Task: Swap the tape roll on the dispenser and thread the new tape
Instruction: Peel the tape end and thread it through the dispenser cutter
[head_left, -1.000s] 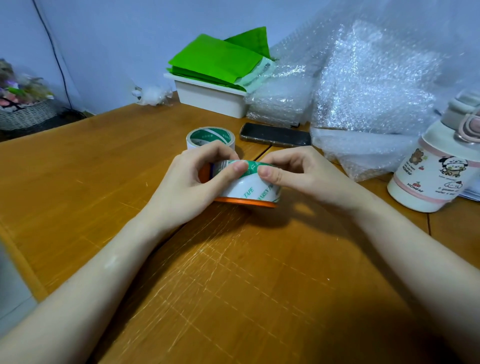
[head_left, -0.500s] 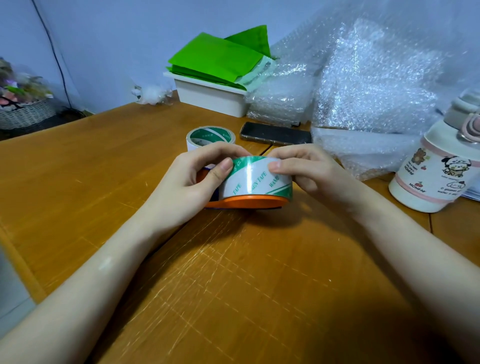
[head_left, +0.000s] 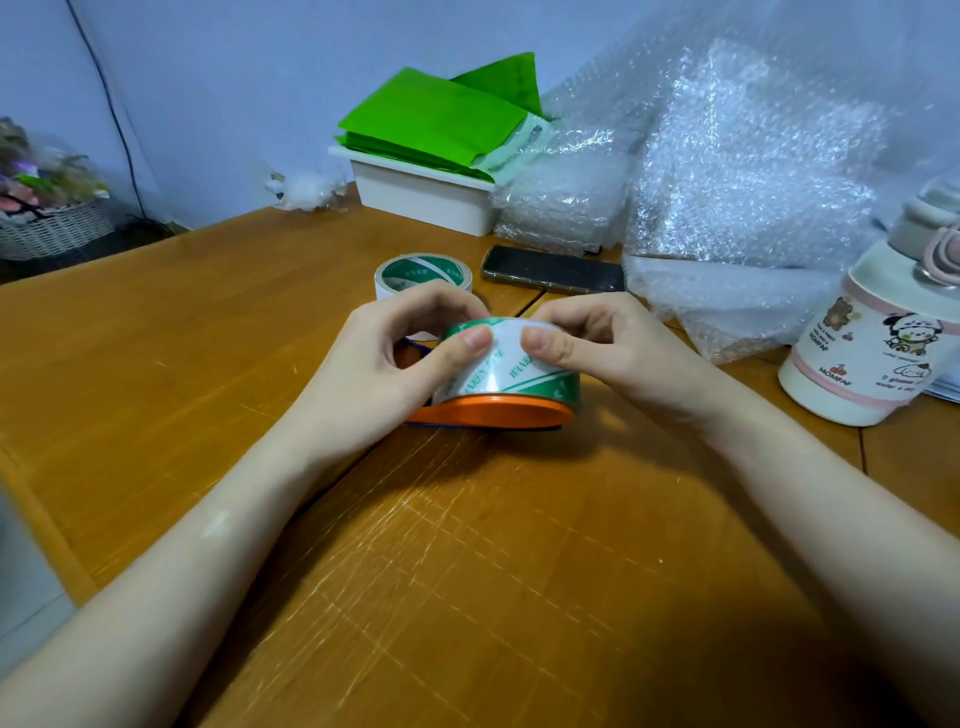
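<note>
Near the middle of the wooden table (head_left: 156, 374), a green-and-white tape roll (head_left: 511, 371) sits on an orange dispenser (head_left: 493, 411) resting on the tabletop. The left hand (head_left: 400, 364) is curled around the roll's left side, thumb pressed on its printed face; the right hand (head_left: 597, 348) pinches the roll's upper edge from the right. A second tape roll (head_left: 423, 274) lies flat just behind the hands, beside a dark phone (head_left: 553, 270). A white bottle (head_left: 878, 353) stands near the table's right edge, in front of bubble wrap (head_left: 753, 171).
</note>
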